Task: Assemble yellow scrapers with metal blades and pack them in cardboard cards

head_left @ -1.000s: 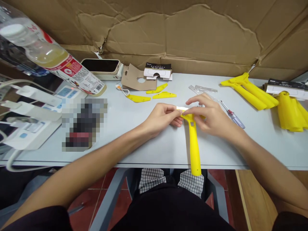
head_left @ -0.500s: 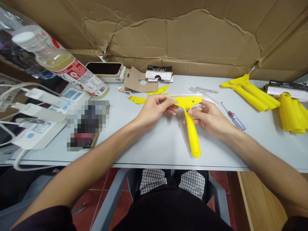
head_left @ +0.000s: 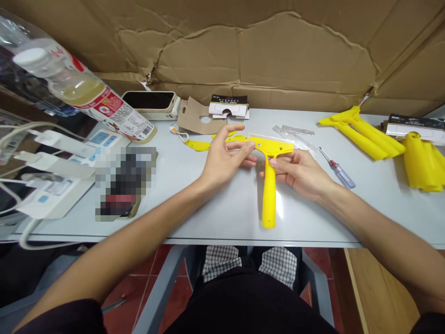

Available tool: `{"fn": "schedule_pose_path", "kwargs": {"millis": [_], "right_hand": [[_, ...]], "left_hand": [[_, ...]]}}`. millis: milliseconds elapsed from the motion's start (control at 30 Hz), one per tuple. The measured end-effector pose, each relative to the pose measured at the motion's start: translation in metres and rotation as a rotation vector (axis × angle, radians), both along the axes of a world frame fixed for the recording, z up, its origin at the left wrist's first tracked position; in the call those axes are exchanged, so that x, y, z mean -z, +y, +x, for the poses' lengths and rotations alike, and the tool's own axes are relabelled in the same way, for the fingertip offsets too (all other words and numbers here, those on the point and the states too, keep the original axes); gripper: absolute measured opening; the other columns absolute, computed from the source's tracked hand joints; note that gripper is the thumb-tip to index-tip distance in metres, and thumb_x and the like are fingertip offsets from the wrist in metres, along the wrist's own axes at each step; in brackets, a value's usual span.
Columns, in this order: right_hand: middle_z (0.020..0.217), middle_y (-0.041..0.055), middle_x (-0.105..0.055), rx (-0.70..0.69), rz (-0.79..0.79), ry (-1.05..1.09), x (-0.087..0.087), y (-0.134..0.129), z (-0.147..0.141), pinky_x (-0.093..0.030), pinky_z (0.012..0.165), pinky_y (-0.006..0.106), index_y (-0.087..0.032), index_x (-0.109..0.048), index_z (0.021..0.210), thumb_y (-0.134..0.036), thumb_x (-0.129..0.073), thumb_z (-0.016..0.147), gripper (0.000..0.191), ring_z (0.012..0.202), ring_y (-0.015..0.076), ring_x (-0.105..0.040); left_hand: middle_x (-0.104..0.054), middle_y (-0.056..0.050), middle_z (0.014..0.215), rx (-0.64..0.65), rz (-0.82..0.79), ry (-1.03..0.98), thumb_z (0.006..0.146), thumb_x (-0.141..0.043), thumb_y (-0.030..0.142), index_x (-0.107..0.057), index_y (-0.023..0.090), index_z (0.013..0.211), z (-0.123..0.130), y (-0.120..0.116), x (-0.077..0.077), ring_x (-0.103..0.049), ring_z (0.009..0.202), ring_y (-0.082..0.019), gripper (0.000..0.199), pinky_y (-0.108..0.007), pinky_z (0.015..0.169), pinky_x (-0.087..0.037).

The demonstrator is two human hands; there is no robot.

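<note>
A yellow scraper (head_left: 270, 195), its handle pointing toward me, is held above the table by my right hand (head_left: 299, 171). The right thumb presses its neck, with the other fingers behind. A clear strip lies along its head. The left hole in the head shows a small screw; the right hole looks dark. My left hand (head_left: 225, 155) has its fingers apart, the index finger raised, and its thumb tip is at the scraper's left corner; whether it touches I cannot tell. Behind that hand lie yellow flat pieces (head_left: 197, 145), partly hidden.
A screwdriver (head_left: 337, 169) and metal blades (head_left: 298, 130) lie right of my hands. More yellow handles (head_left: 361, 134) rest at the far right. Small boxes (head_left: 228, 107), a phone (head_left: 149, 99), a bottle (head_left: 111, 109) and a power strip (head_left: 52, 199) stand behind and left.
My left hand has loosened from the scraper's head and spread its fingers, the index lifting. The scraper's handle end has swung slightly left, still in my right hand.
</note>
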State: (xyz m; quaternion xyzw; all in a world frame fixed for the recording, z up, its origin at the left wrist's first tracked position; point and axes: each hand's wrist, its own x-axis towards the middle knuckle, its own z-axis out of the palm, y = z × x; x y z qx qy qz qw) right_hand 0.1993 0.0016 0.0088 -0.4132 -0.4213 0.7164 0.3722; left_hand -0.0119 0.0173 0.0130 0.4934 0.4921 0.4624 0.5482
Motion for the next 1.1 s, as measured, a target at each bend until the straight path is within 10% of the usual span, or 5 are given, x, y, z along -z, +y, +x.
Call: {"fn": "schedule_pose_path", "kwargs": {"millis": [267,1100], "right_hand": [[0.108,0.0056,-0.081,0.072,-0.006,0.057,0.000,-0.001,-0.003,-0.068,0.088,0.041,-0.024,-0.077,0.106,-0.040,-0.101,0.074,0.043,0.088,0.0203,-0.077],[0.117,0.0076,-0.084,0.081,0.224,-0.094,-0.005,-0.010,-0.009,-0.061,0.106,0.048,-0.023,-0.080,0.107,-0.041,-0.099,0.073,0.043,0.112,0.0286,-0.079]], "left_hand": [[-0.076,-0.012,0.129,0.141,0.165,0.218,0.080,-0.090,0.032,-0.067,0.023,0.146,0.008,-0.024,0.003,-0.077,0.081,-0.016,0.070,-0.031,0.080,-0.068],[-0.079,-0.011,0.110,0.079,0.349,0.356,0.073,-0.078,0.022,-0.074,0.009,0.137,0.019,-0.034,0.007,-0.070,0.066,-0.010,0.065,-0.025,0.060,-0.066]]}}
